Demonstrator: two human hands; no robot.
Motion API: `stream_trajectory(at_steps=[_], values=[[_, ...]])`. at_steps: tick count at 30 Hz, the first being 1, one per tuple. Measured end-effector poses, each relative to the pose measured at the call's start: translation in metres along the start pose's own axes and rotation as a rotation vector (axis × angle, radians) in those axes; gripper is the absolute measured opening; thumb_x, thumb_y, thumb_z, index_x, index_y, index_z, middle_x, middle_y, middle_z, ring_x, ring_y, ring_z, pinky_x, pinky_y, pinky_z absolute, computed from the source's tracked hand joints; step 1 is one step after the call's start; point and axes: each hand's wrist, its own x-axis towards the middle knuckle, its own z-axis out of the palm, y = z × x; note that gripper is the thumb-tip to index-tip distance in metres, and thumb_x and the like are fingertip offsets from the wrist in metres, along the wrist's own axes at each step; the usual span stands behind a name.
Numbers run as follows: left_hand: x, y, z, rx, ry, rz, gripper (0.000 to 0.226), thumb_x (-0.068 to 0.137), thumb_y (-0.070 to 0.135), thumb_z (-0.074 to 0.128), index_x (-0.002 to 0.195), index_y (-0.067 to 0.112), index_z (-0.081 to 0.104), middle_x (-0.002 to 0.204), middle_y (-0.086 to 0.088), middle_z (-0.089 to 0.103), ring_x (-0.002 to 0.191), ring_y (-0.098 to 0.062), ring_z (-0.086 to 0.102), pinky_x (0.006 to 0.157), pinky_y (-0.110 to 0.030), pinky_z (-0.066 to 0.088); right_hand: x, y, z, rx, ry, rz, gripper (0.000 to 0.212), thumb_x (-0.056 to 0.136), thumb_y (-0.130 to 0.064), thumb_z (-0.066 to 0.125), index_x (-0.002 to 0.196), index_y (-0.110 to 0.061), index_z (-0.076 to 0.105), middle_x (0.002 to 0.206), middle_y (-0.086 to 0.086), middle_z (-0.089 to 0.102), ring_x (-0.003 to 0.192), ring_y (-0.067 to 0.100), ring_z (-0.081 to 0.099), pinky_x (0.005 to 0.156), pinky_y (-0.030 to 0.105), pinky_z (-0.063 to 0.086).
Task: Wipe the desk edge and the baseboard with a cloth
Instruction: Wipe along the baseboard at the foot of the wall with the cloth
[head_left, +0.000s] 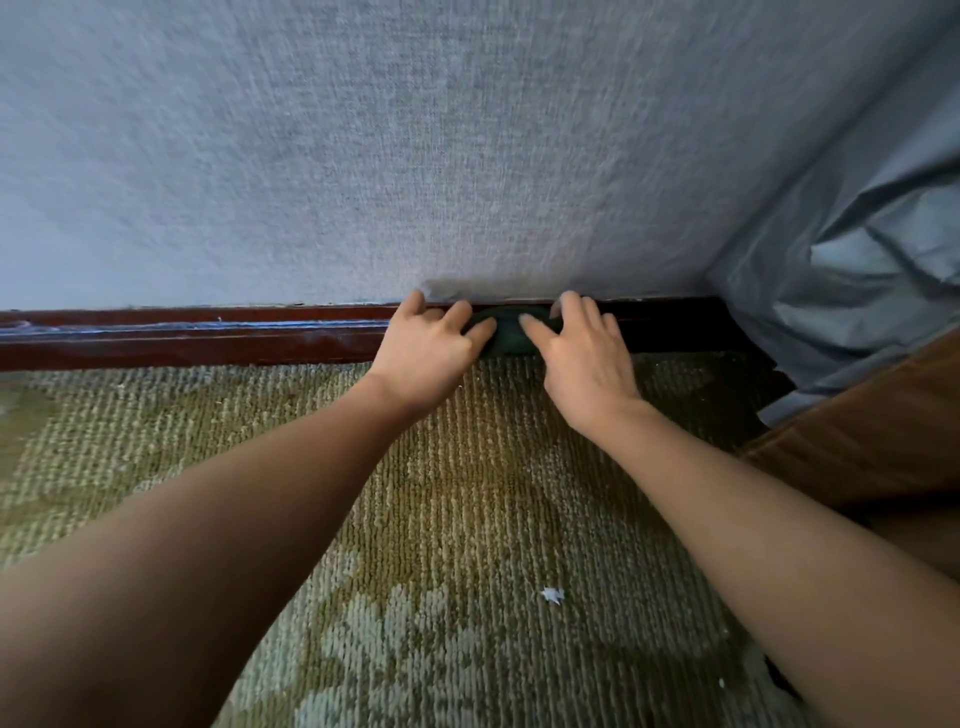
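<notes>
Carpet by grey wall — left hand & right hand press cloth to baseboard.
Fingers spread, not clenched; baseboard wipe prob. underway — desk edge out of view.

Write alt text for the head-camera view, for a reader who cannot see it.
A left hand and right hand press a dark green cloth against a reddish-brown baseboard, between grey wall and olive carpet.
</notes>
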Motion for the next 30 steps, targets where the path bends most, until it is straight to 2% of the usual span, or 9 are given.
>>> stream_trajectory(at_steps=[2,4,6,14,18,24,28,30], values=[[0.006,-0.001,0.000,-0.054,0.021,-0.055,0.042,0.073,0.010,0.066,0.115,0.012,0.063,0.088,-0.012,0.065,0.064,-0.027,0.065,0.073,-0.032,0.044,0.004,0.000,-0.001,0.004,-0.005,0.015,0.049,0.092,-0.012,0.044,0.139,-0.020,0.035,0.123,0.013,0.036,0.115,0.030,0.035,0.093,0.039,0.031],[0.008,0.002,0.007,-0.099,-0.080,-0.110,0.046,0.083,0.014,0.054,0.129,0.017,0.051,0.105,-0.010,0.060,0.079,-0.030,0.064,0.081,-0.035,0.038,0.005,0.000,0.001,0.014,-0.023,0.028,0.049,0.092,-0.012,0.044,0.139,-0.020,0.036,0.123,0.013,0.036,0.115,0.030,0.035,0.094,0.039,0.031],[0.009,0.006,0.015,-0.110,-0.119,-0.144,0.048,0.087,0.016,0.048,0.135,0.020,0.043,0.114,-0.007,0.055,0.086,-0.030,0.062,0.085,-0.036,0.033,0.005,0.000,0.005,0.033,-0.028,0.039,0.050,0.092,-0.010,0.044,0.140,-0.020,0.035,0.123,0.013,0.036,0.116,0.030,0.035,0.094,0.039,0.031],[0.011,0.007,0.016,-0.117,-0.125,-0.146,0.041,0.087,0.015,0.047,0.127,0.018,0.050,0.111,-0.008,0.057,0.084,-0.030,0.062,0.084,-0.037,0.034,0.002,0.000,0.009,0.058,-0.014,0.039,0.054,0.089,-0.006,0.048,0.140,-0.020,0.035,0.123,0.012,0.038,0.115,0.029,0.036,0.095,0.037,0.032],[0.004,0.006,0.014,-0.080,-0.158,-0.056,0.040,0.088,0.014,0.044,0.127,0.017,0.050,0.110,-0.009,0.057,0.086,-0.029,0.062,0.083,-0.037,0.033,0.001,0.004,0.004,-0.045,-0.036,-0.059,0.048,0.092,-0.010,0.044,0.138,-0.018,0.038,0.123,0.014,0.038,0.116,0.031,0.033,0.093,0.039,0.031],[-0.004,0.006,0.009,-0.005,-0.106,0.028,0.039,0.087,0.011,0.046,0.125,0.016,0.053,0.100,-0.009,0.061,0.075,-0.028,0.063,0.080,-0.034,0.036,-0.011,0.001,0.007,-0.133,-0.057,-0.100,0.046,0.092,-0.012,0.040,0.138,-0.016,0.035,0.122,0.014,0.038,0.113,0.031,0.034,0.088,0.039,0.031],[0.000,0.011,0.009,0.017,-0.173,0.028,0.041,0.089,0.011,0.041,0.130,0.017,0.045,0.105,-0.009,0.057,0.080,-0.027,0.061,0.082,-0.035,0.034,-0.012,0.005,0.007,-0.146,-0.083,-0.105,0.048,0.091,-0.012,0.046,0.138,-0.016,0.035,0.123,0.014,0.038,0.114,0.031,0.035,0.090,0.039,0.031],[0.000,0.017,0.008,0.071,-0.193,0.066,0.040,0.087,0.013,0.047,0.127,0.019,0.049,0.100,-0.006,0.058,0.075,-0.024,0.062,0.081,-0.033,0.036,-0.014,0.006,0.010,-0.140,-0.103,-0.085,0.048,0.091,-0.011,0.045,0.138,-0.017,0.035,0.125,0.015,0.038,0.115,0.031,0.035,0.092,0.039,0.032]])
